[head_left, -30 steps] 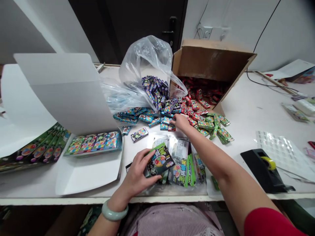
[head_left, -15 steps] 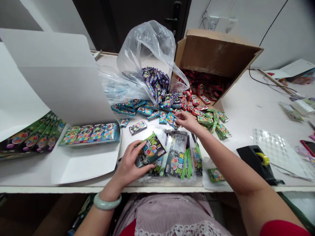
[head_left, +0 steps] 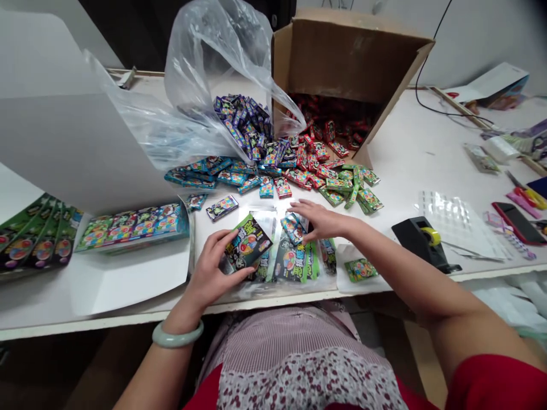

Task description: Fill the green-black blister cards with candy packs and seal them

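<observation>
**Blue box just left the heap**

So at the left end of the tabletop [head_left: 397,171] there's an open white carton [head_left: 123,287] with a row of little boxes [head_left: 132,225] in it. Next along, by the front edge, the left hand [head_left: 216,270] has a black pouch [head_left: 248,242] tilted and pinched between thumb and fingers. Right of that is the news: a second ago the small blue box [head_left: 292,229] was in the heap [head_left: 307,162] farther back. Now it's over the loose pouches [head_left: 293,263], just beside the held one, pinched between the right hand's [head_left: 322,219] thumb and fingertips, near as I can tell. So pouch and box are side by side, one per hand. Tape dispenser [head_left: 421,242] sits untouched toward the front right.
</observation>
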`<state>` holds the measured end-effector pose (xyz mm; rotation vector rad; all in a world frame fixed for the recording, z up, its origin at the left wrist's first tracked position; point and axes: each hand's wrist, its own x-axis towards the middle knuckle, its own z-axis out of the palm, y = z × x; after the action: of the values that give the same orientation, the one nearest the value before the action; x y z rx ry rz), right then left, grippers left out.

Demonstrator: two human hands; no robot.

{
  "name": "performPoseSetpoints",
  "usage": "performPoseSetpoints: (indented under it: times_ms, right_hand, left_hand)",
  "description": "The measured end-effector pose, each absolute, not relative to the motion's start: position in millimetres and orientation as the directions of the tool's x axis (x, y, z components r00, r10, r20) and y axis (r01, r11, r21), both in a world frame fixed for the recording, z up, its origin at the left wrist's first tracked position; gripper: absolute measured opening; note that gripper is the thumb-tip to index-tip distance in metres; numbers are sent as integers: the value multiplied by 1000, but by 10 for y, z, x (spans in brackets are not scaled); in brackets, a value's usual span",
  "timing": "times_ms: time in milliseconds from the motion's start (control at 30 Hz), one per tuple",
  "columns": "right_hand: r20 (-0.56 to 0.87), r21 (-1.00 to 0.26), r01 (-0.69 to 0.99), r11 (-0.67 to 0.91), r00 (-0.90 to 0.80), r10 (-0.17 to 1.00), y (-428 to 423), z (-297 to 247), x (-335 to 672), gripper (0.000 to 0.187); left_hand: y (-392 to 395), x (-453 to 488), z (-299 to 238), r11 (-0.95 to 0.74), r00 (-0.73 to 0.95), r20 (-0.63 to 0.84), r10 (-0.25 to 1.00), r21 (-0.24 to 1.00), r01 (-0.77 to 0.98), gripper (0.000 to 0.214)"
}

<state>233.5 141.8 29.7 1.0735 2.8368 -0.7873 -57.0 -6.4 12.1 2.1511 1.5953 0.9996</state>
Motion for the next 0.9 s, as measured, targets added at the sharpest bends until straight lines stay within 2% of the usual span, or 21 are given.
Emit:
performPoseSetpoints:
  times_ms: [67, 133, 267, 333, 400, 467, 567, 667, 767, 833, 900]
  right_hand:
    - [-196, -434, 591, 680, -799, 569, 1434, 213, 2253, 91]
    - [-143, -423, 567, 707, -812, 566, 1419, 202, 2210, 83]
    - [199, -433, 577, 693, -688, 698, 1258, 455, 2299, 77]
    - [296, -405, 566, 718, -662, 688, 1114, 654, 2352, 76]
    - [266, -342, 536, 772, -733, 627, 967, 826, 2365, 75]
    - [164, -290, 491, 822, -820, 548, 855, 936, 2348, 73]
    - [50, -285, 429, 857, -886, 460, 786, 969, 2317, 76]
    - [46, -368, 412, 833, -887, 459, 788, 895, 2296, 88]
    - [94, -527, 394, 753, -854, 512, 777, 778, 2261, 95]
    - [143, -619, 415, 667, -776, 615, 739, 703, 2233, 87]
    - [167, -672, 475, 568, -650, 741, 682, 641, 2209, 68]
  left_hand:
    - [-68, -539, 147, -357, 190, 325, 927, 600, 716, 71]
    - [-78, -514, 170, -361, 228, 287, 930, 603, 711, 71]
    - [-98, -488, 167, -385, 284, 260, 923, 577, 720, 73]
    - [-90, -465, 150, -412, 304, 278, 911, 567, 713, 75]
    - [-70, -428, 147, -443, 316, 313, 896, 565, 696, 78]
    - [-50, -385, 166, -478, 333, 348, 876, 552, 683, 80]
    - [-45, -333, 214, -531, 389, 365, 846, 515, 673, 81]
    - [-72, -302, 231, -550, 421, 354, 835, 507, 664, 80]
    - [-106, -276, 205, -529, 410, 335, 849, 517, 673, 80]
    - [-119, -248, 190, -508, 382, 336, 861, 517, 689, 79]
    - [-120, -205, 196, -476, 327, 354, 876, 522, 708, 79]
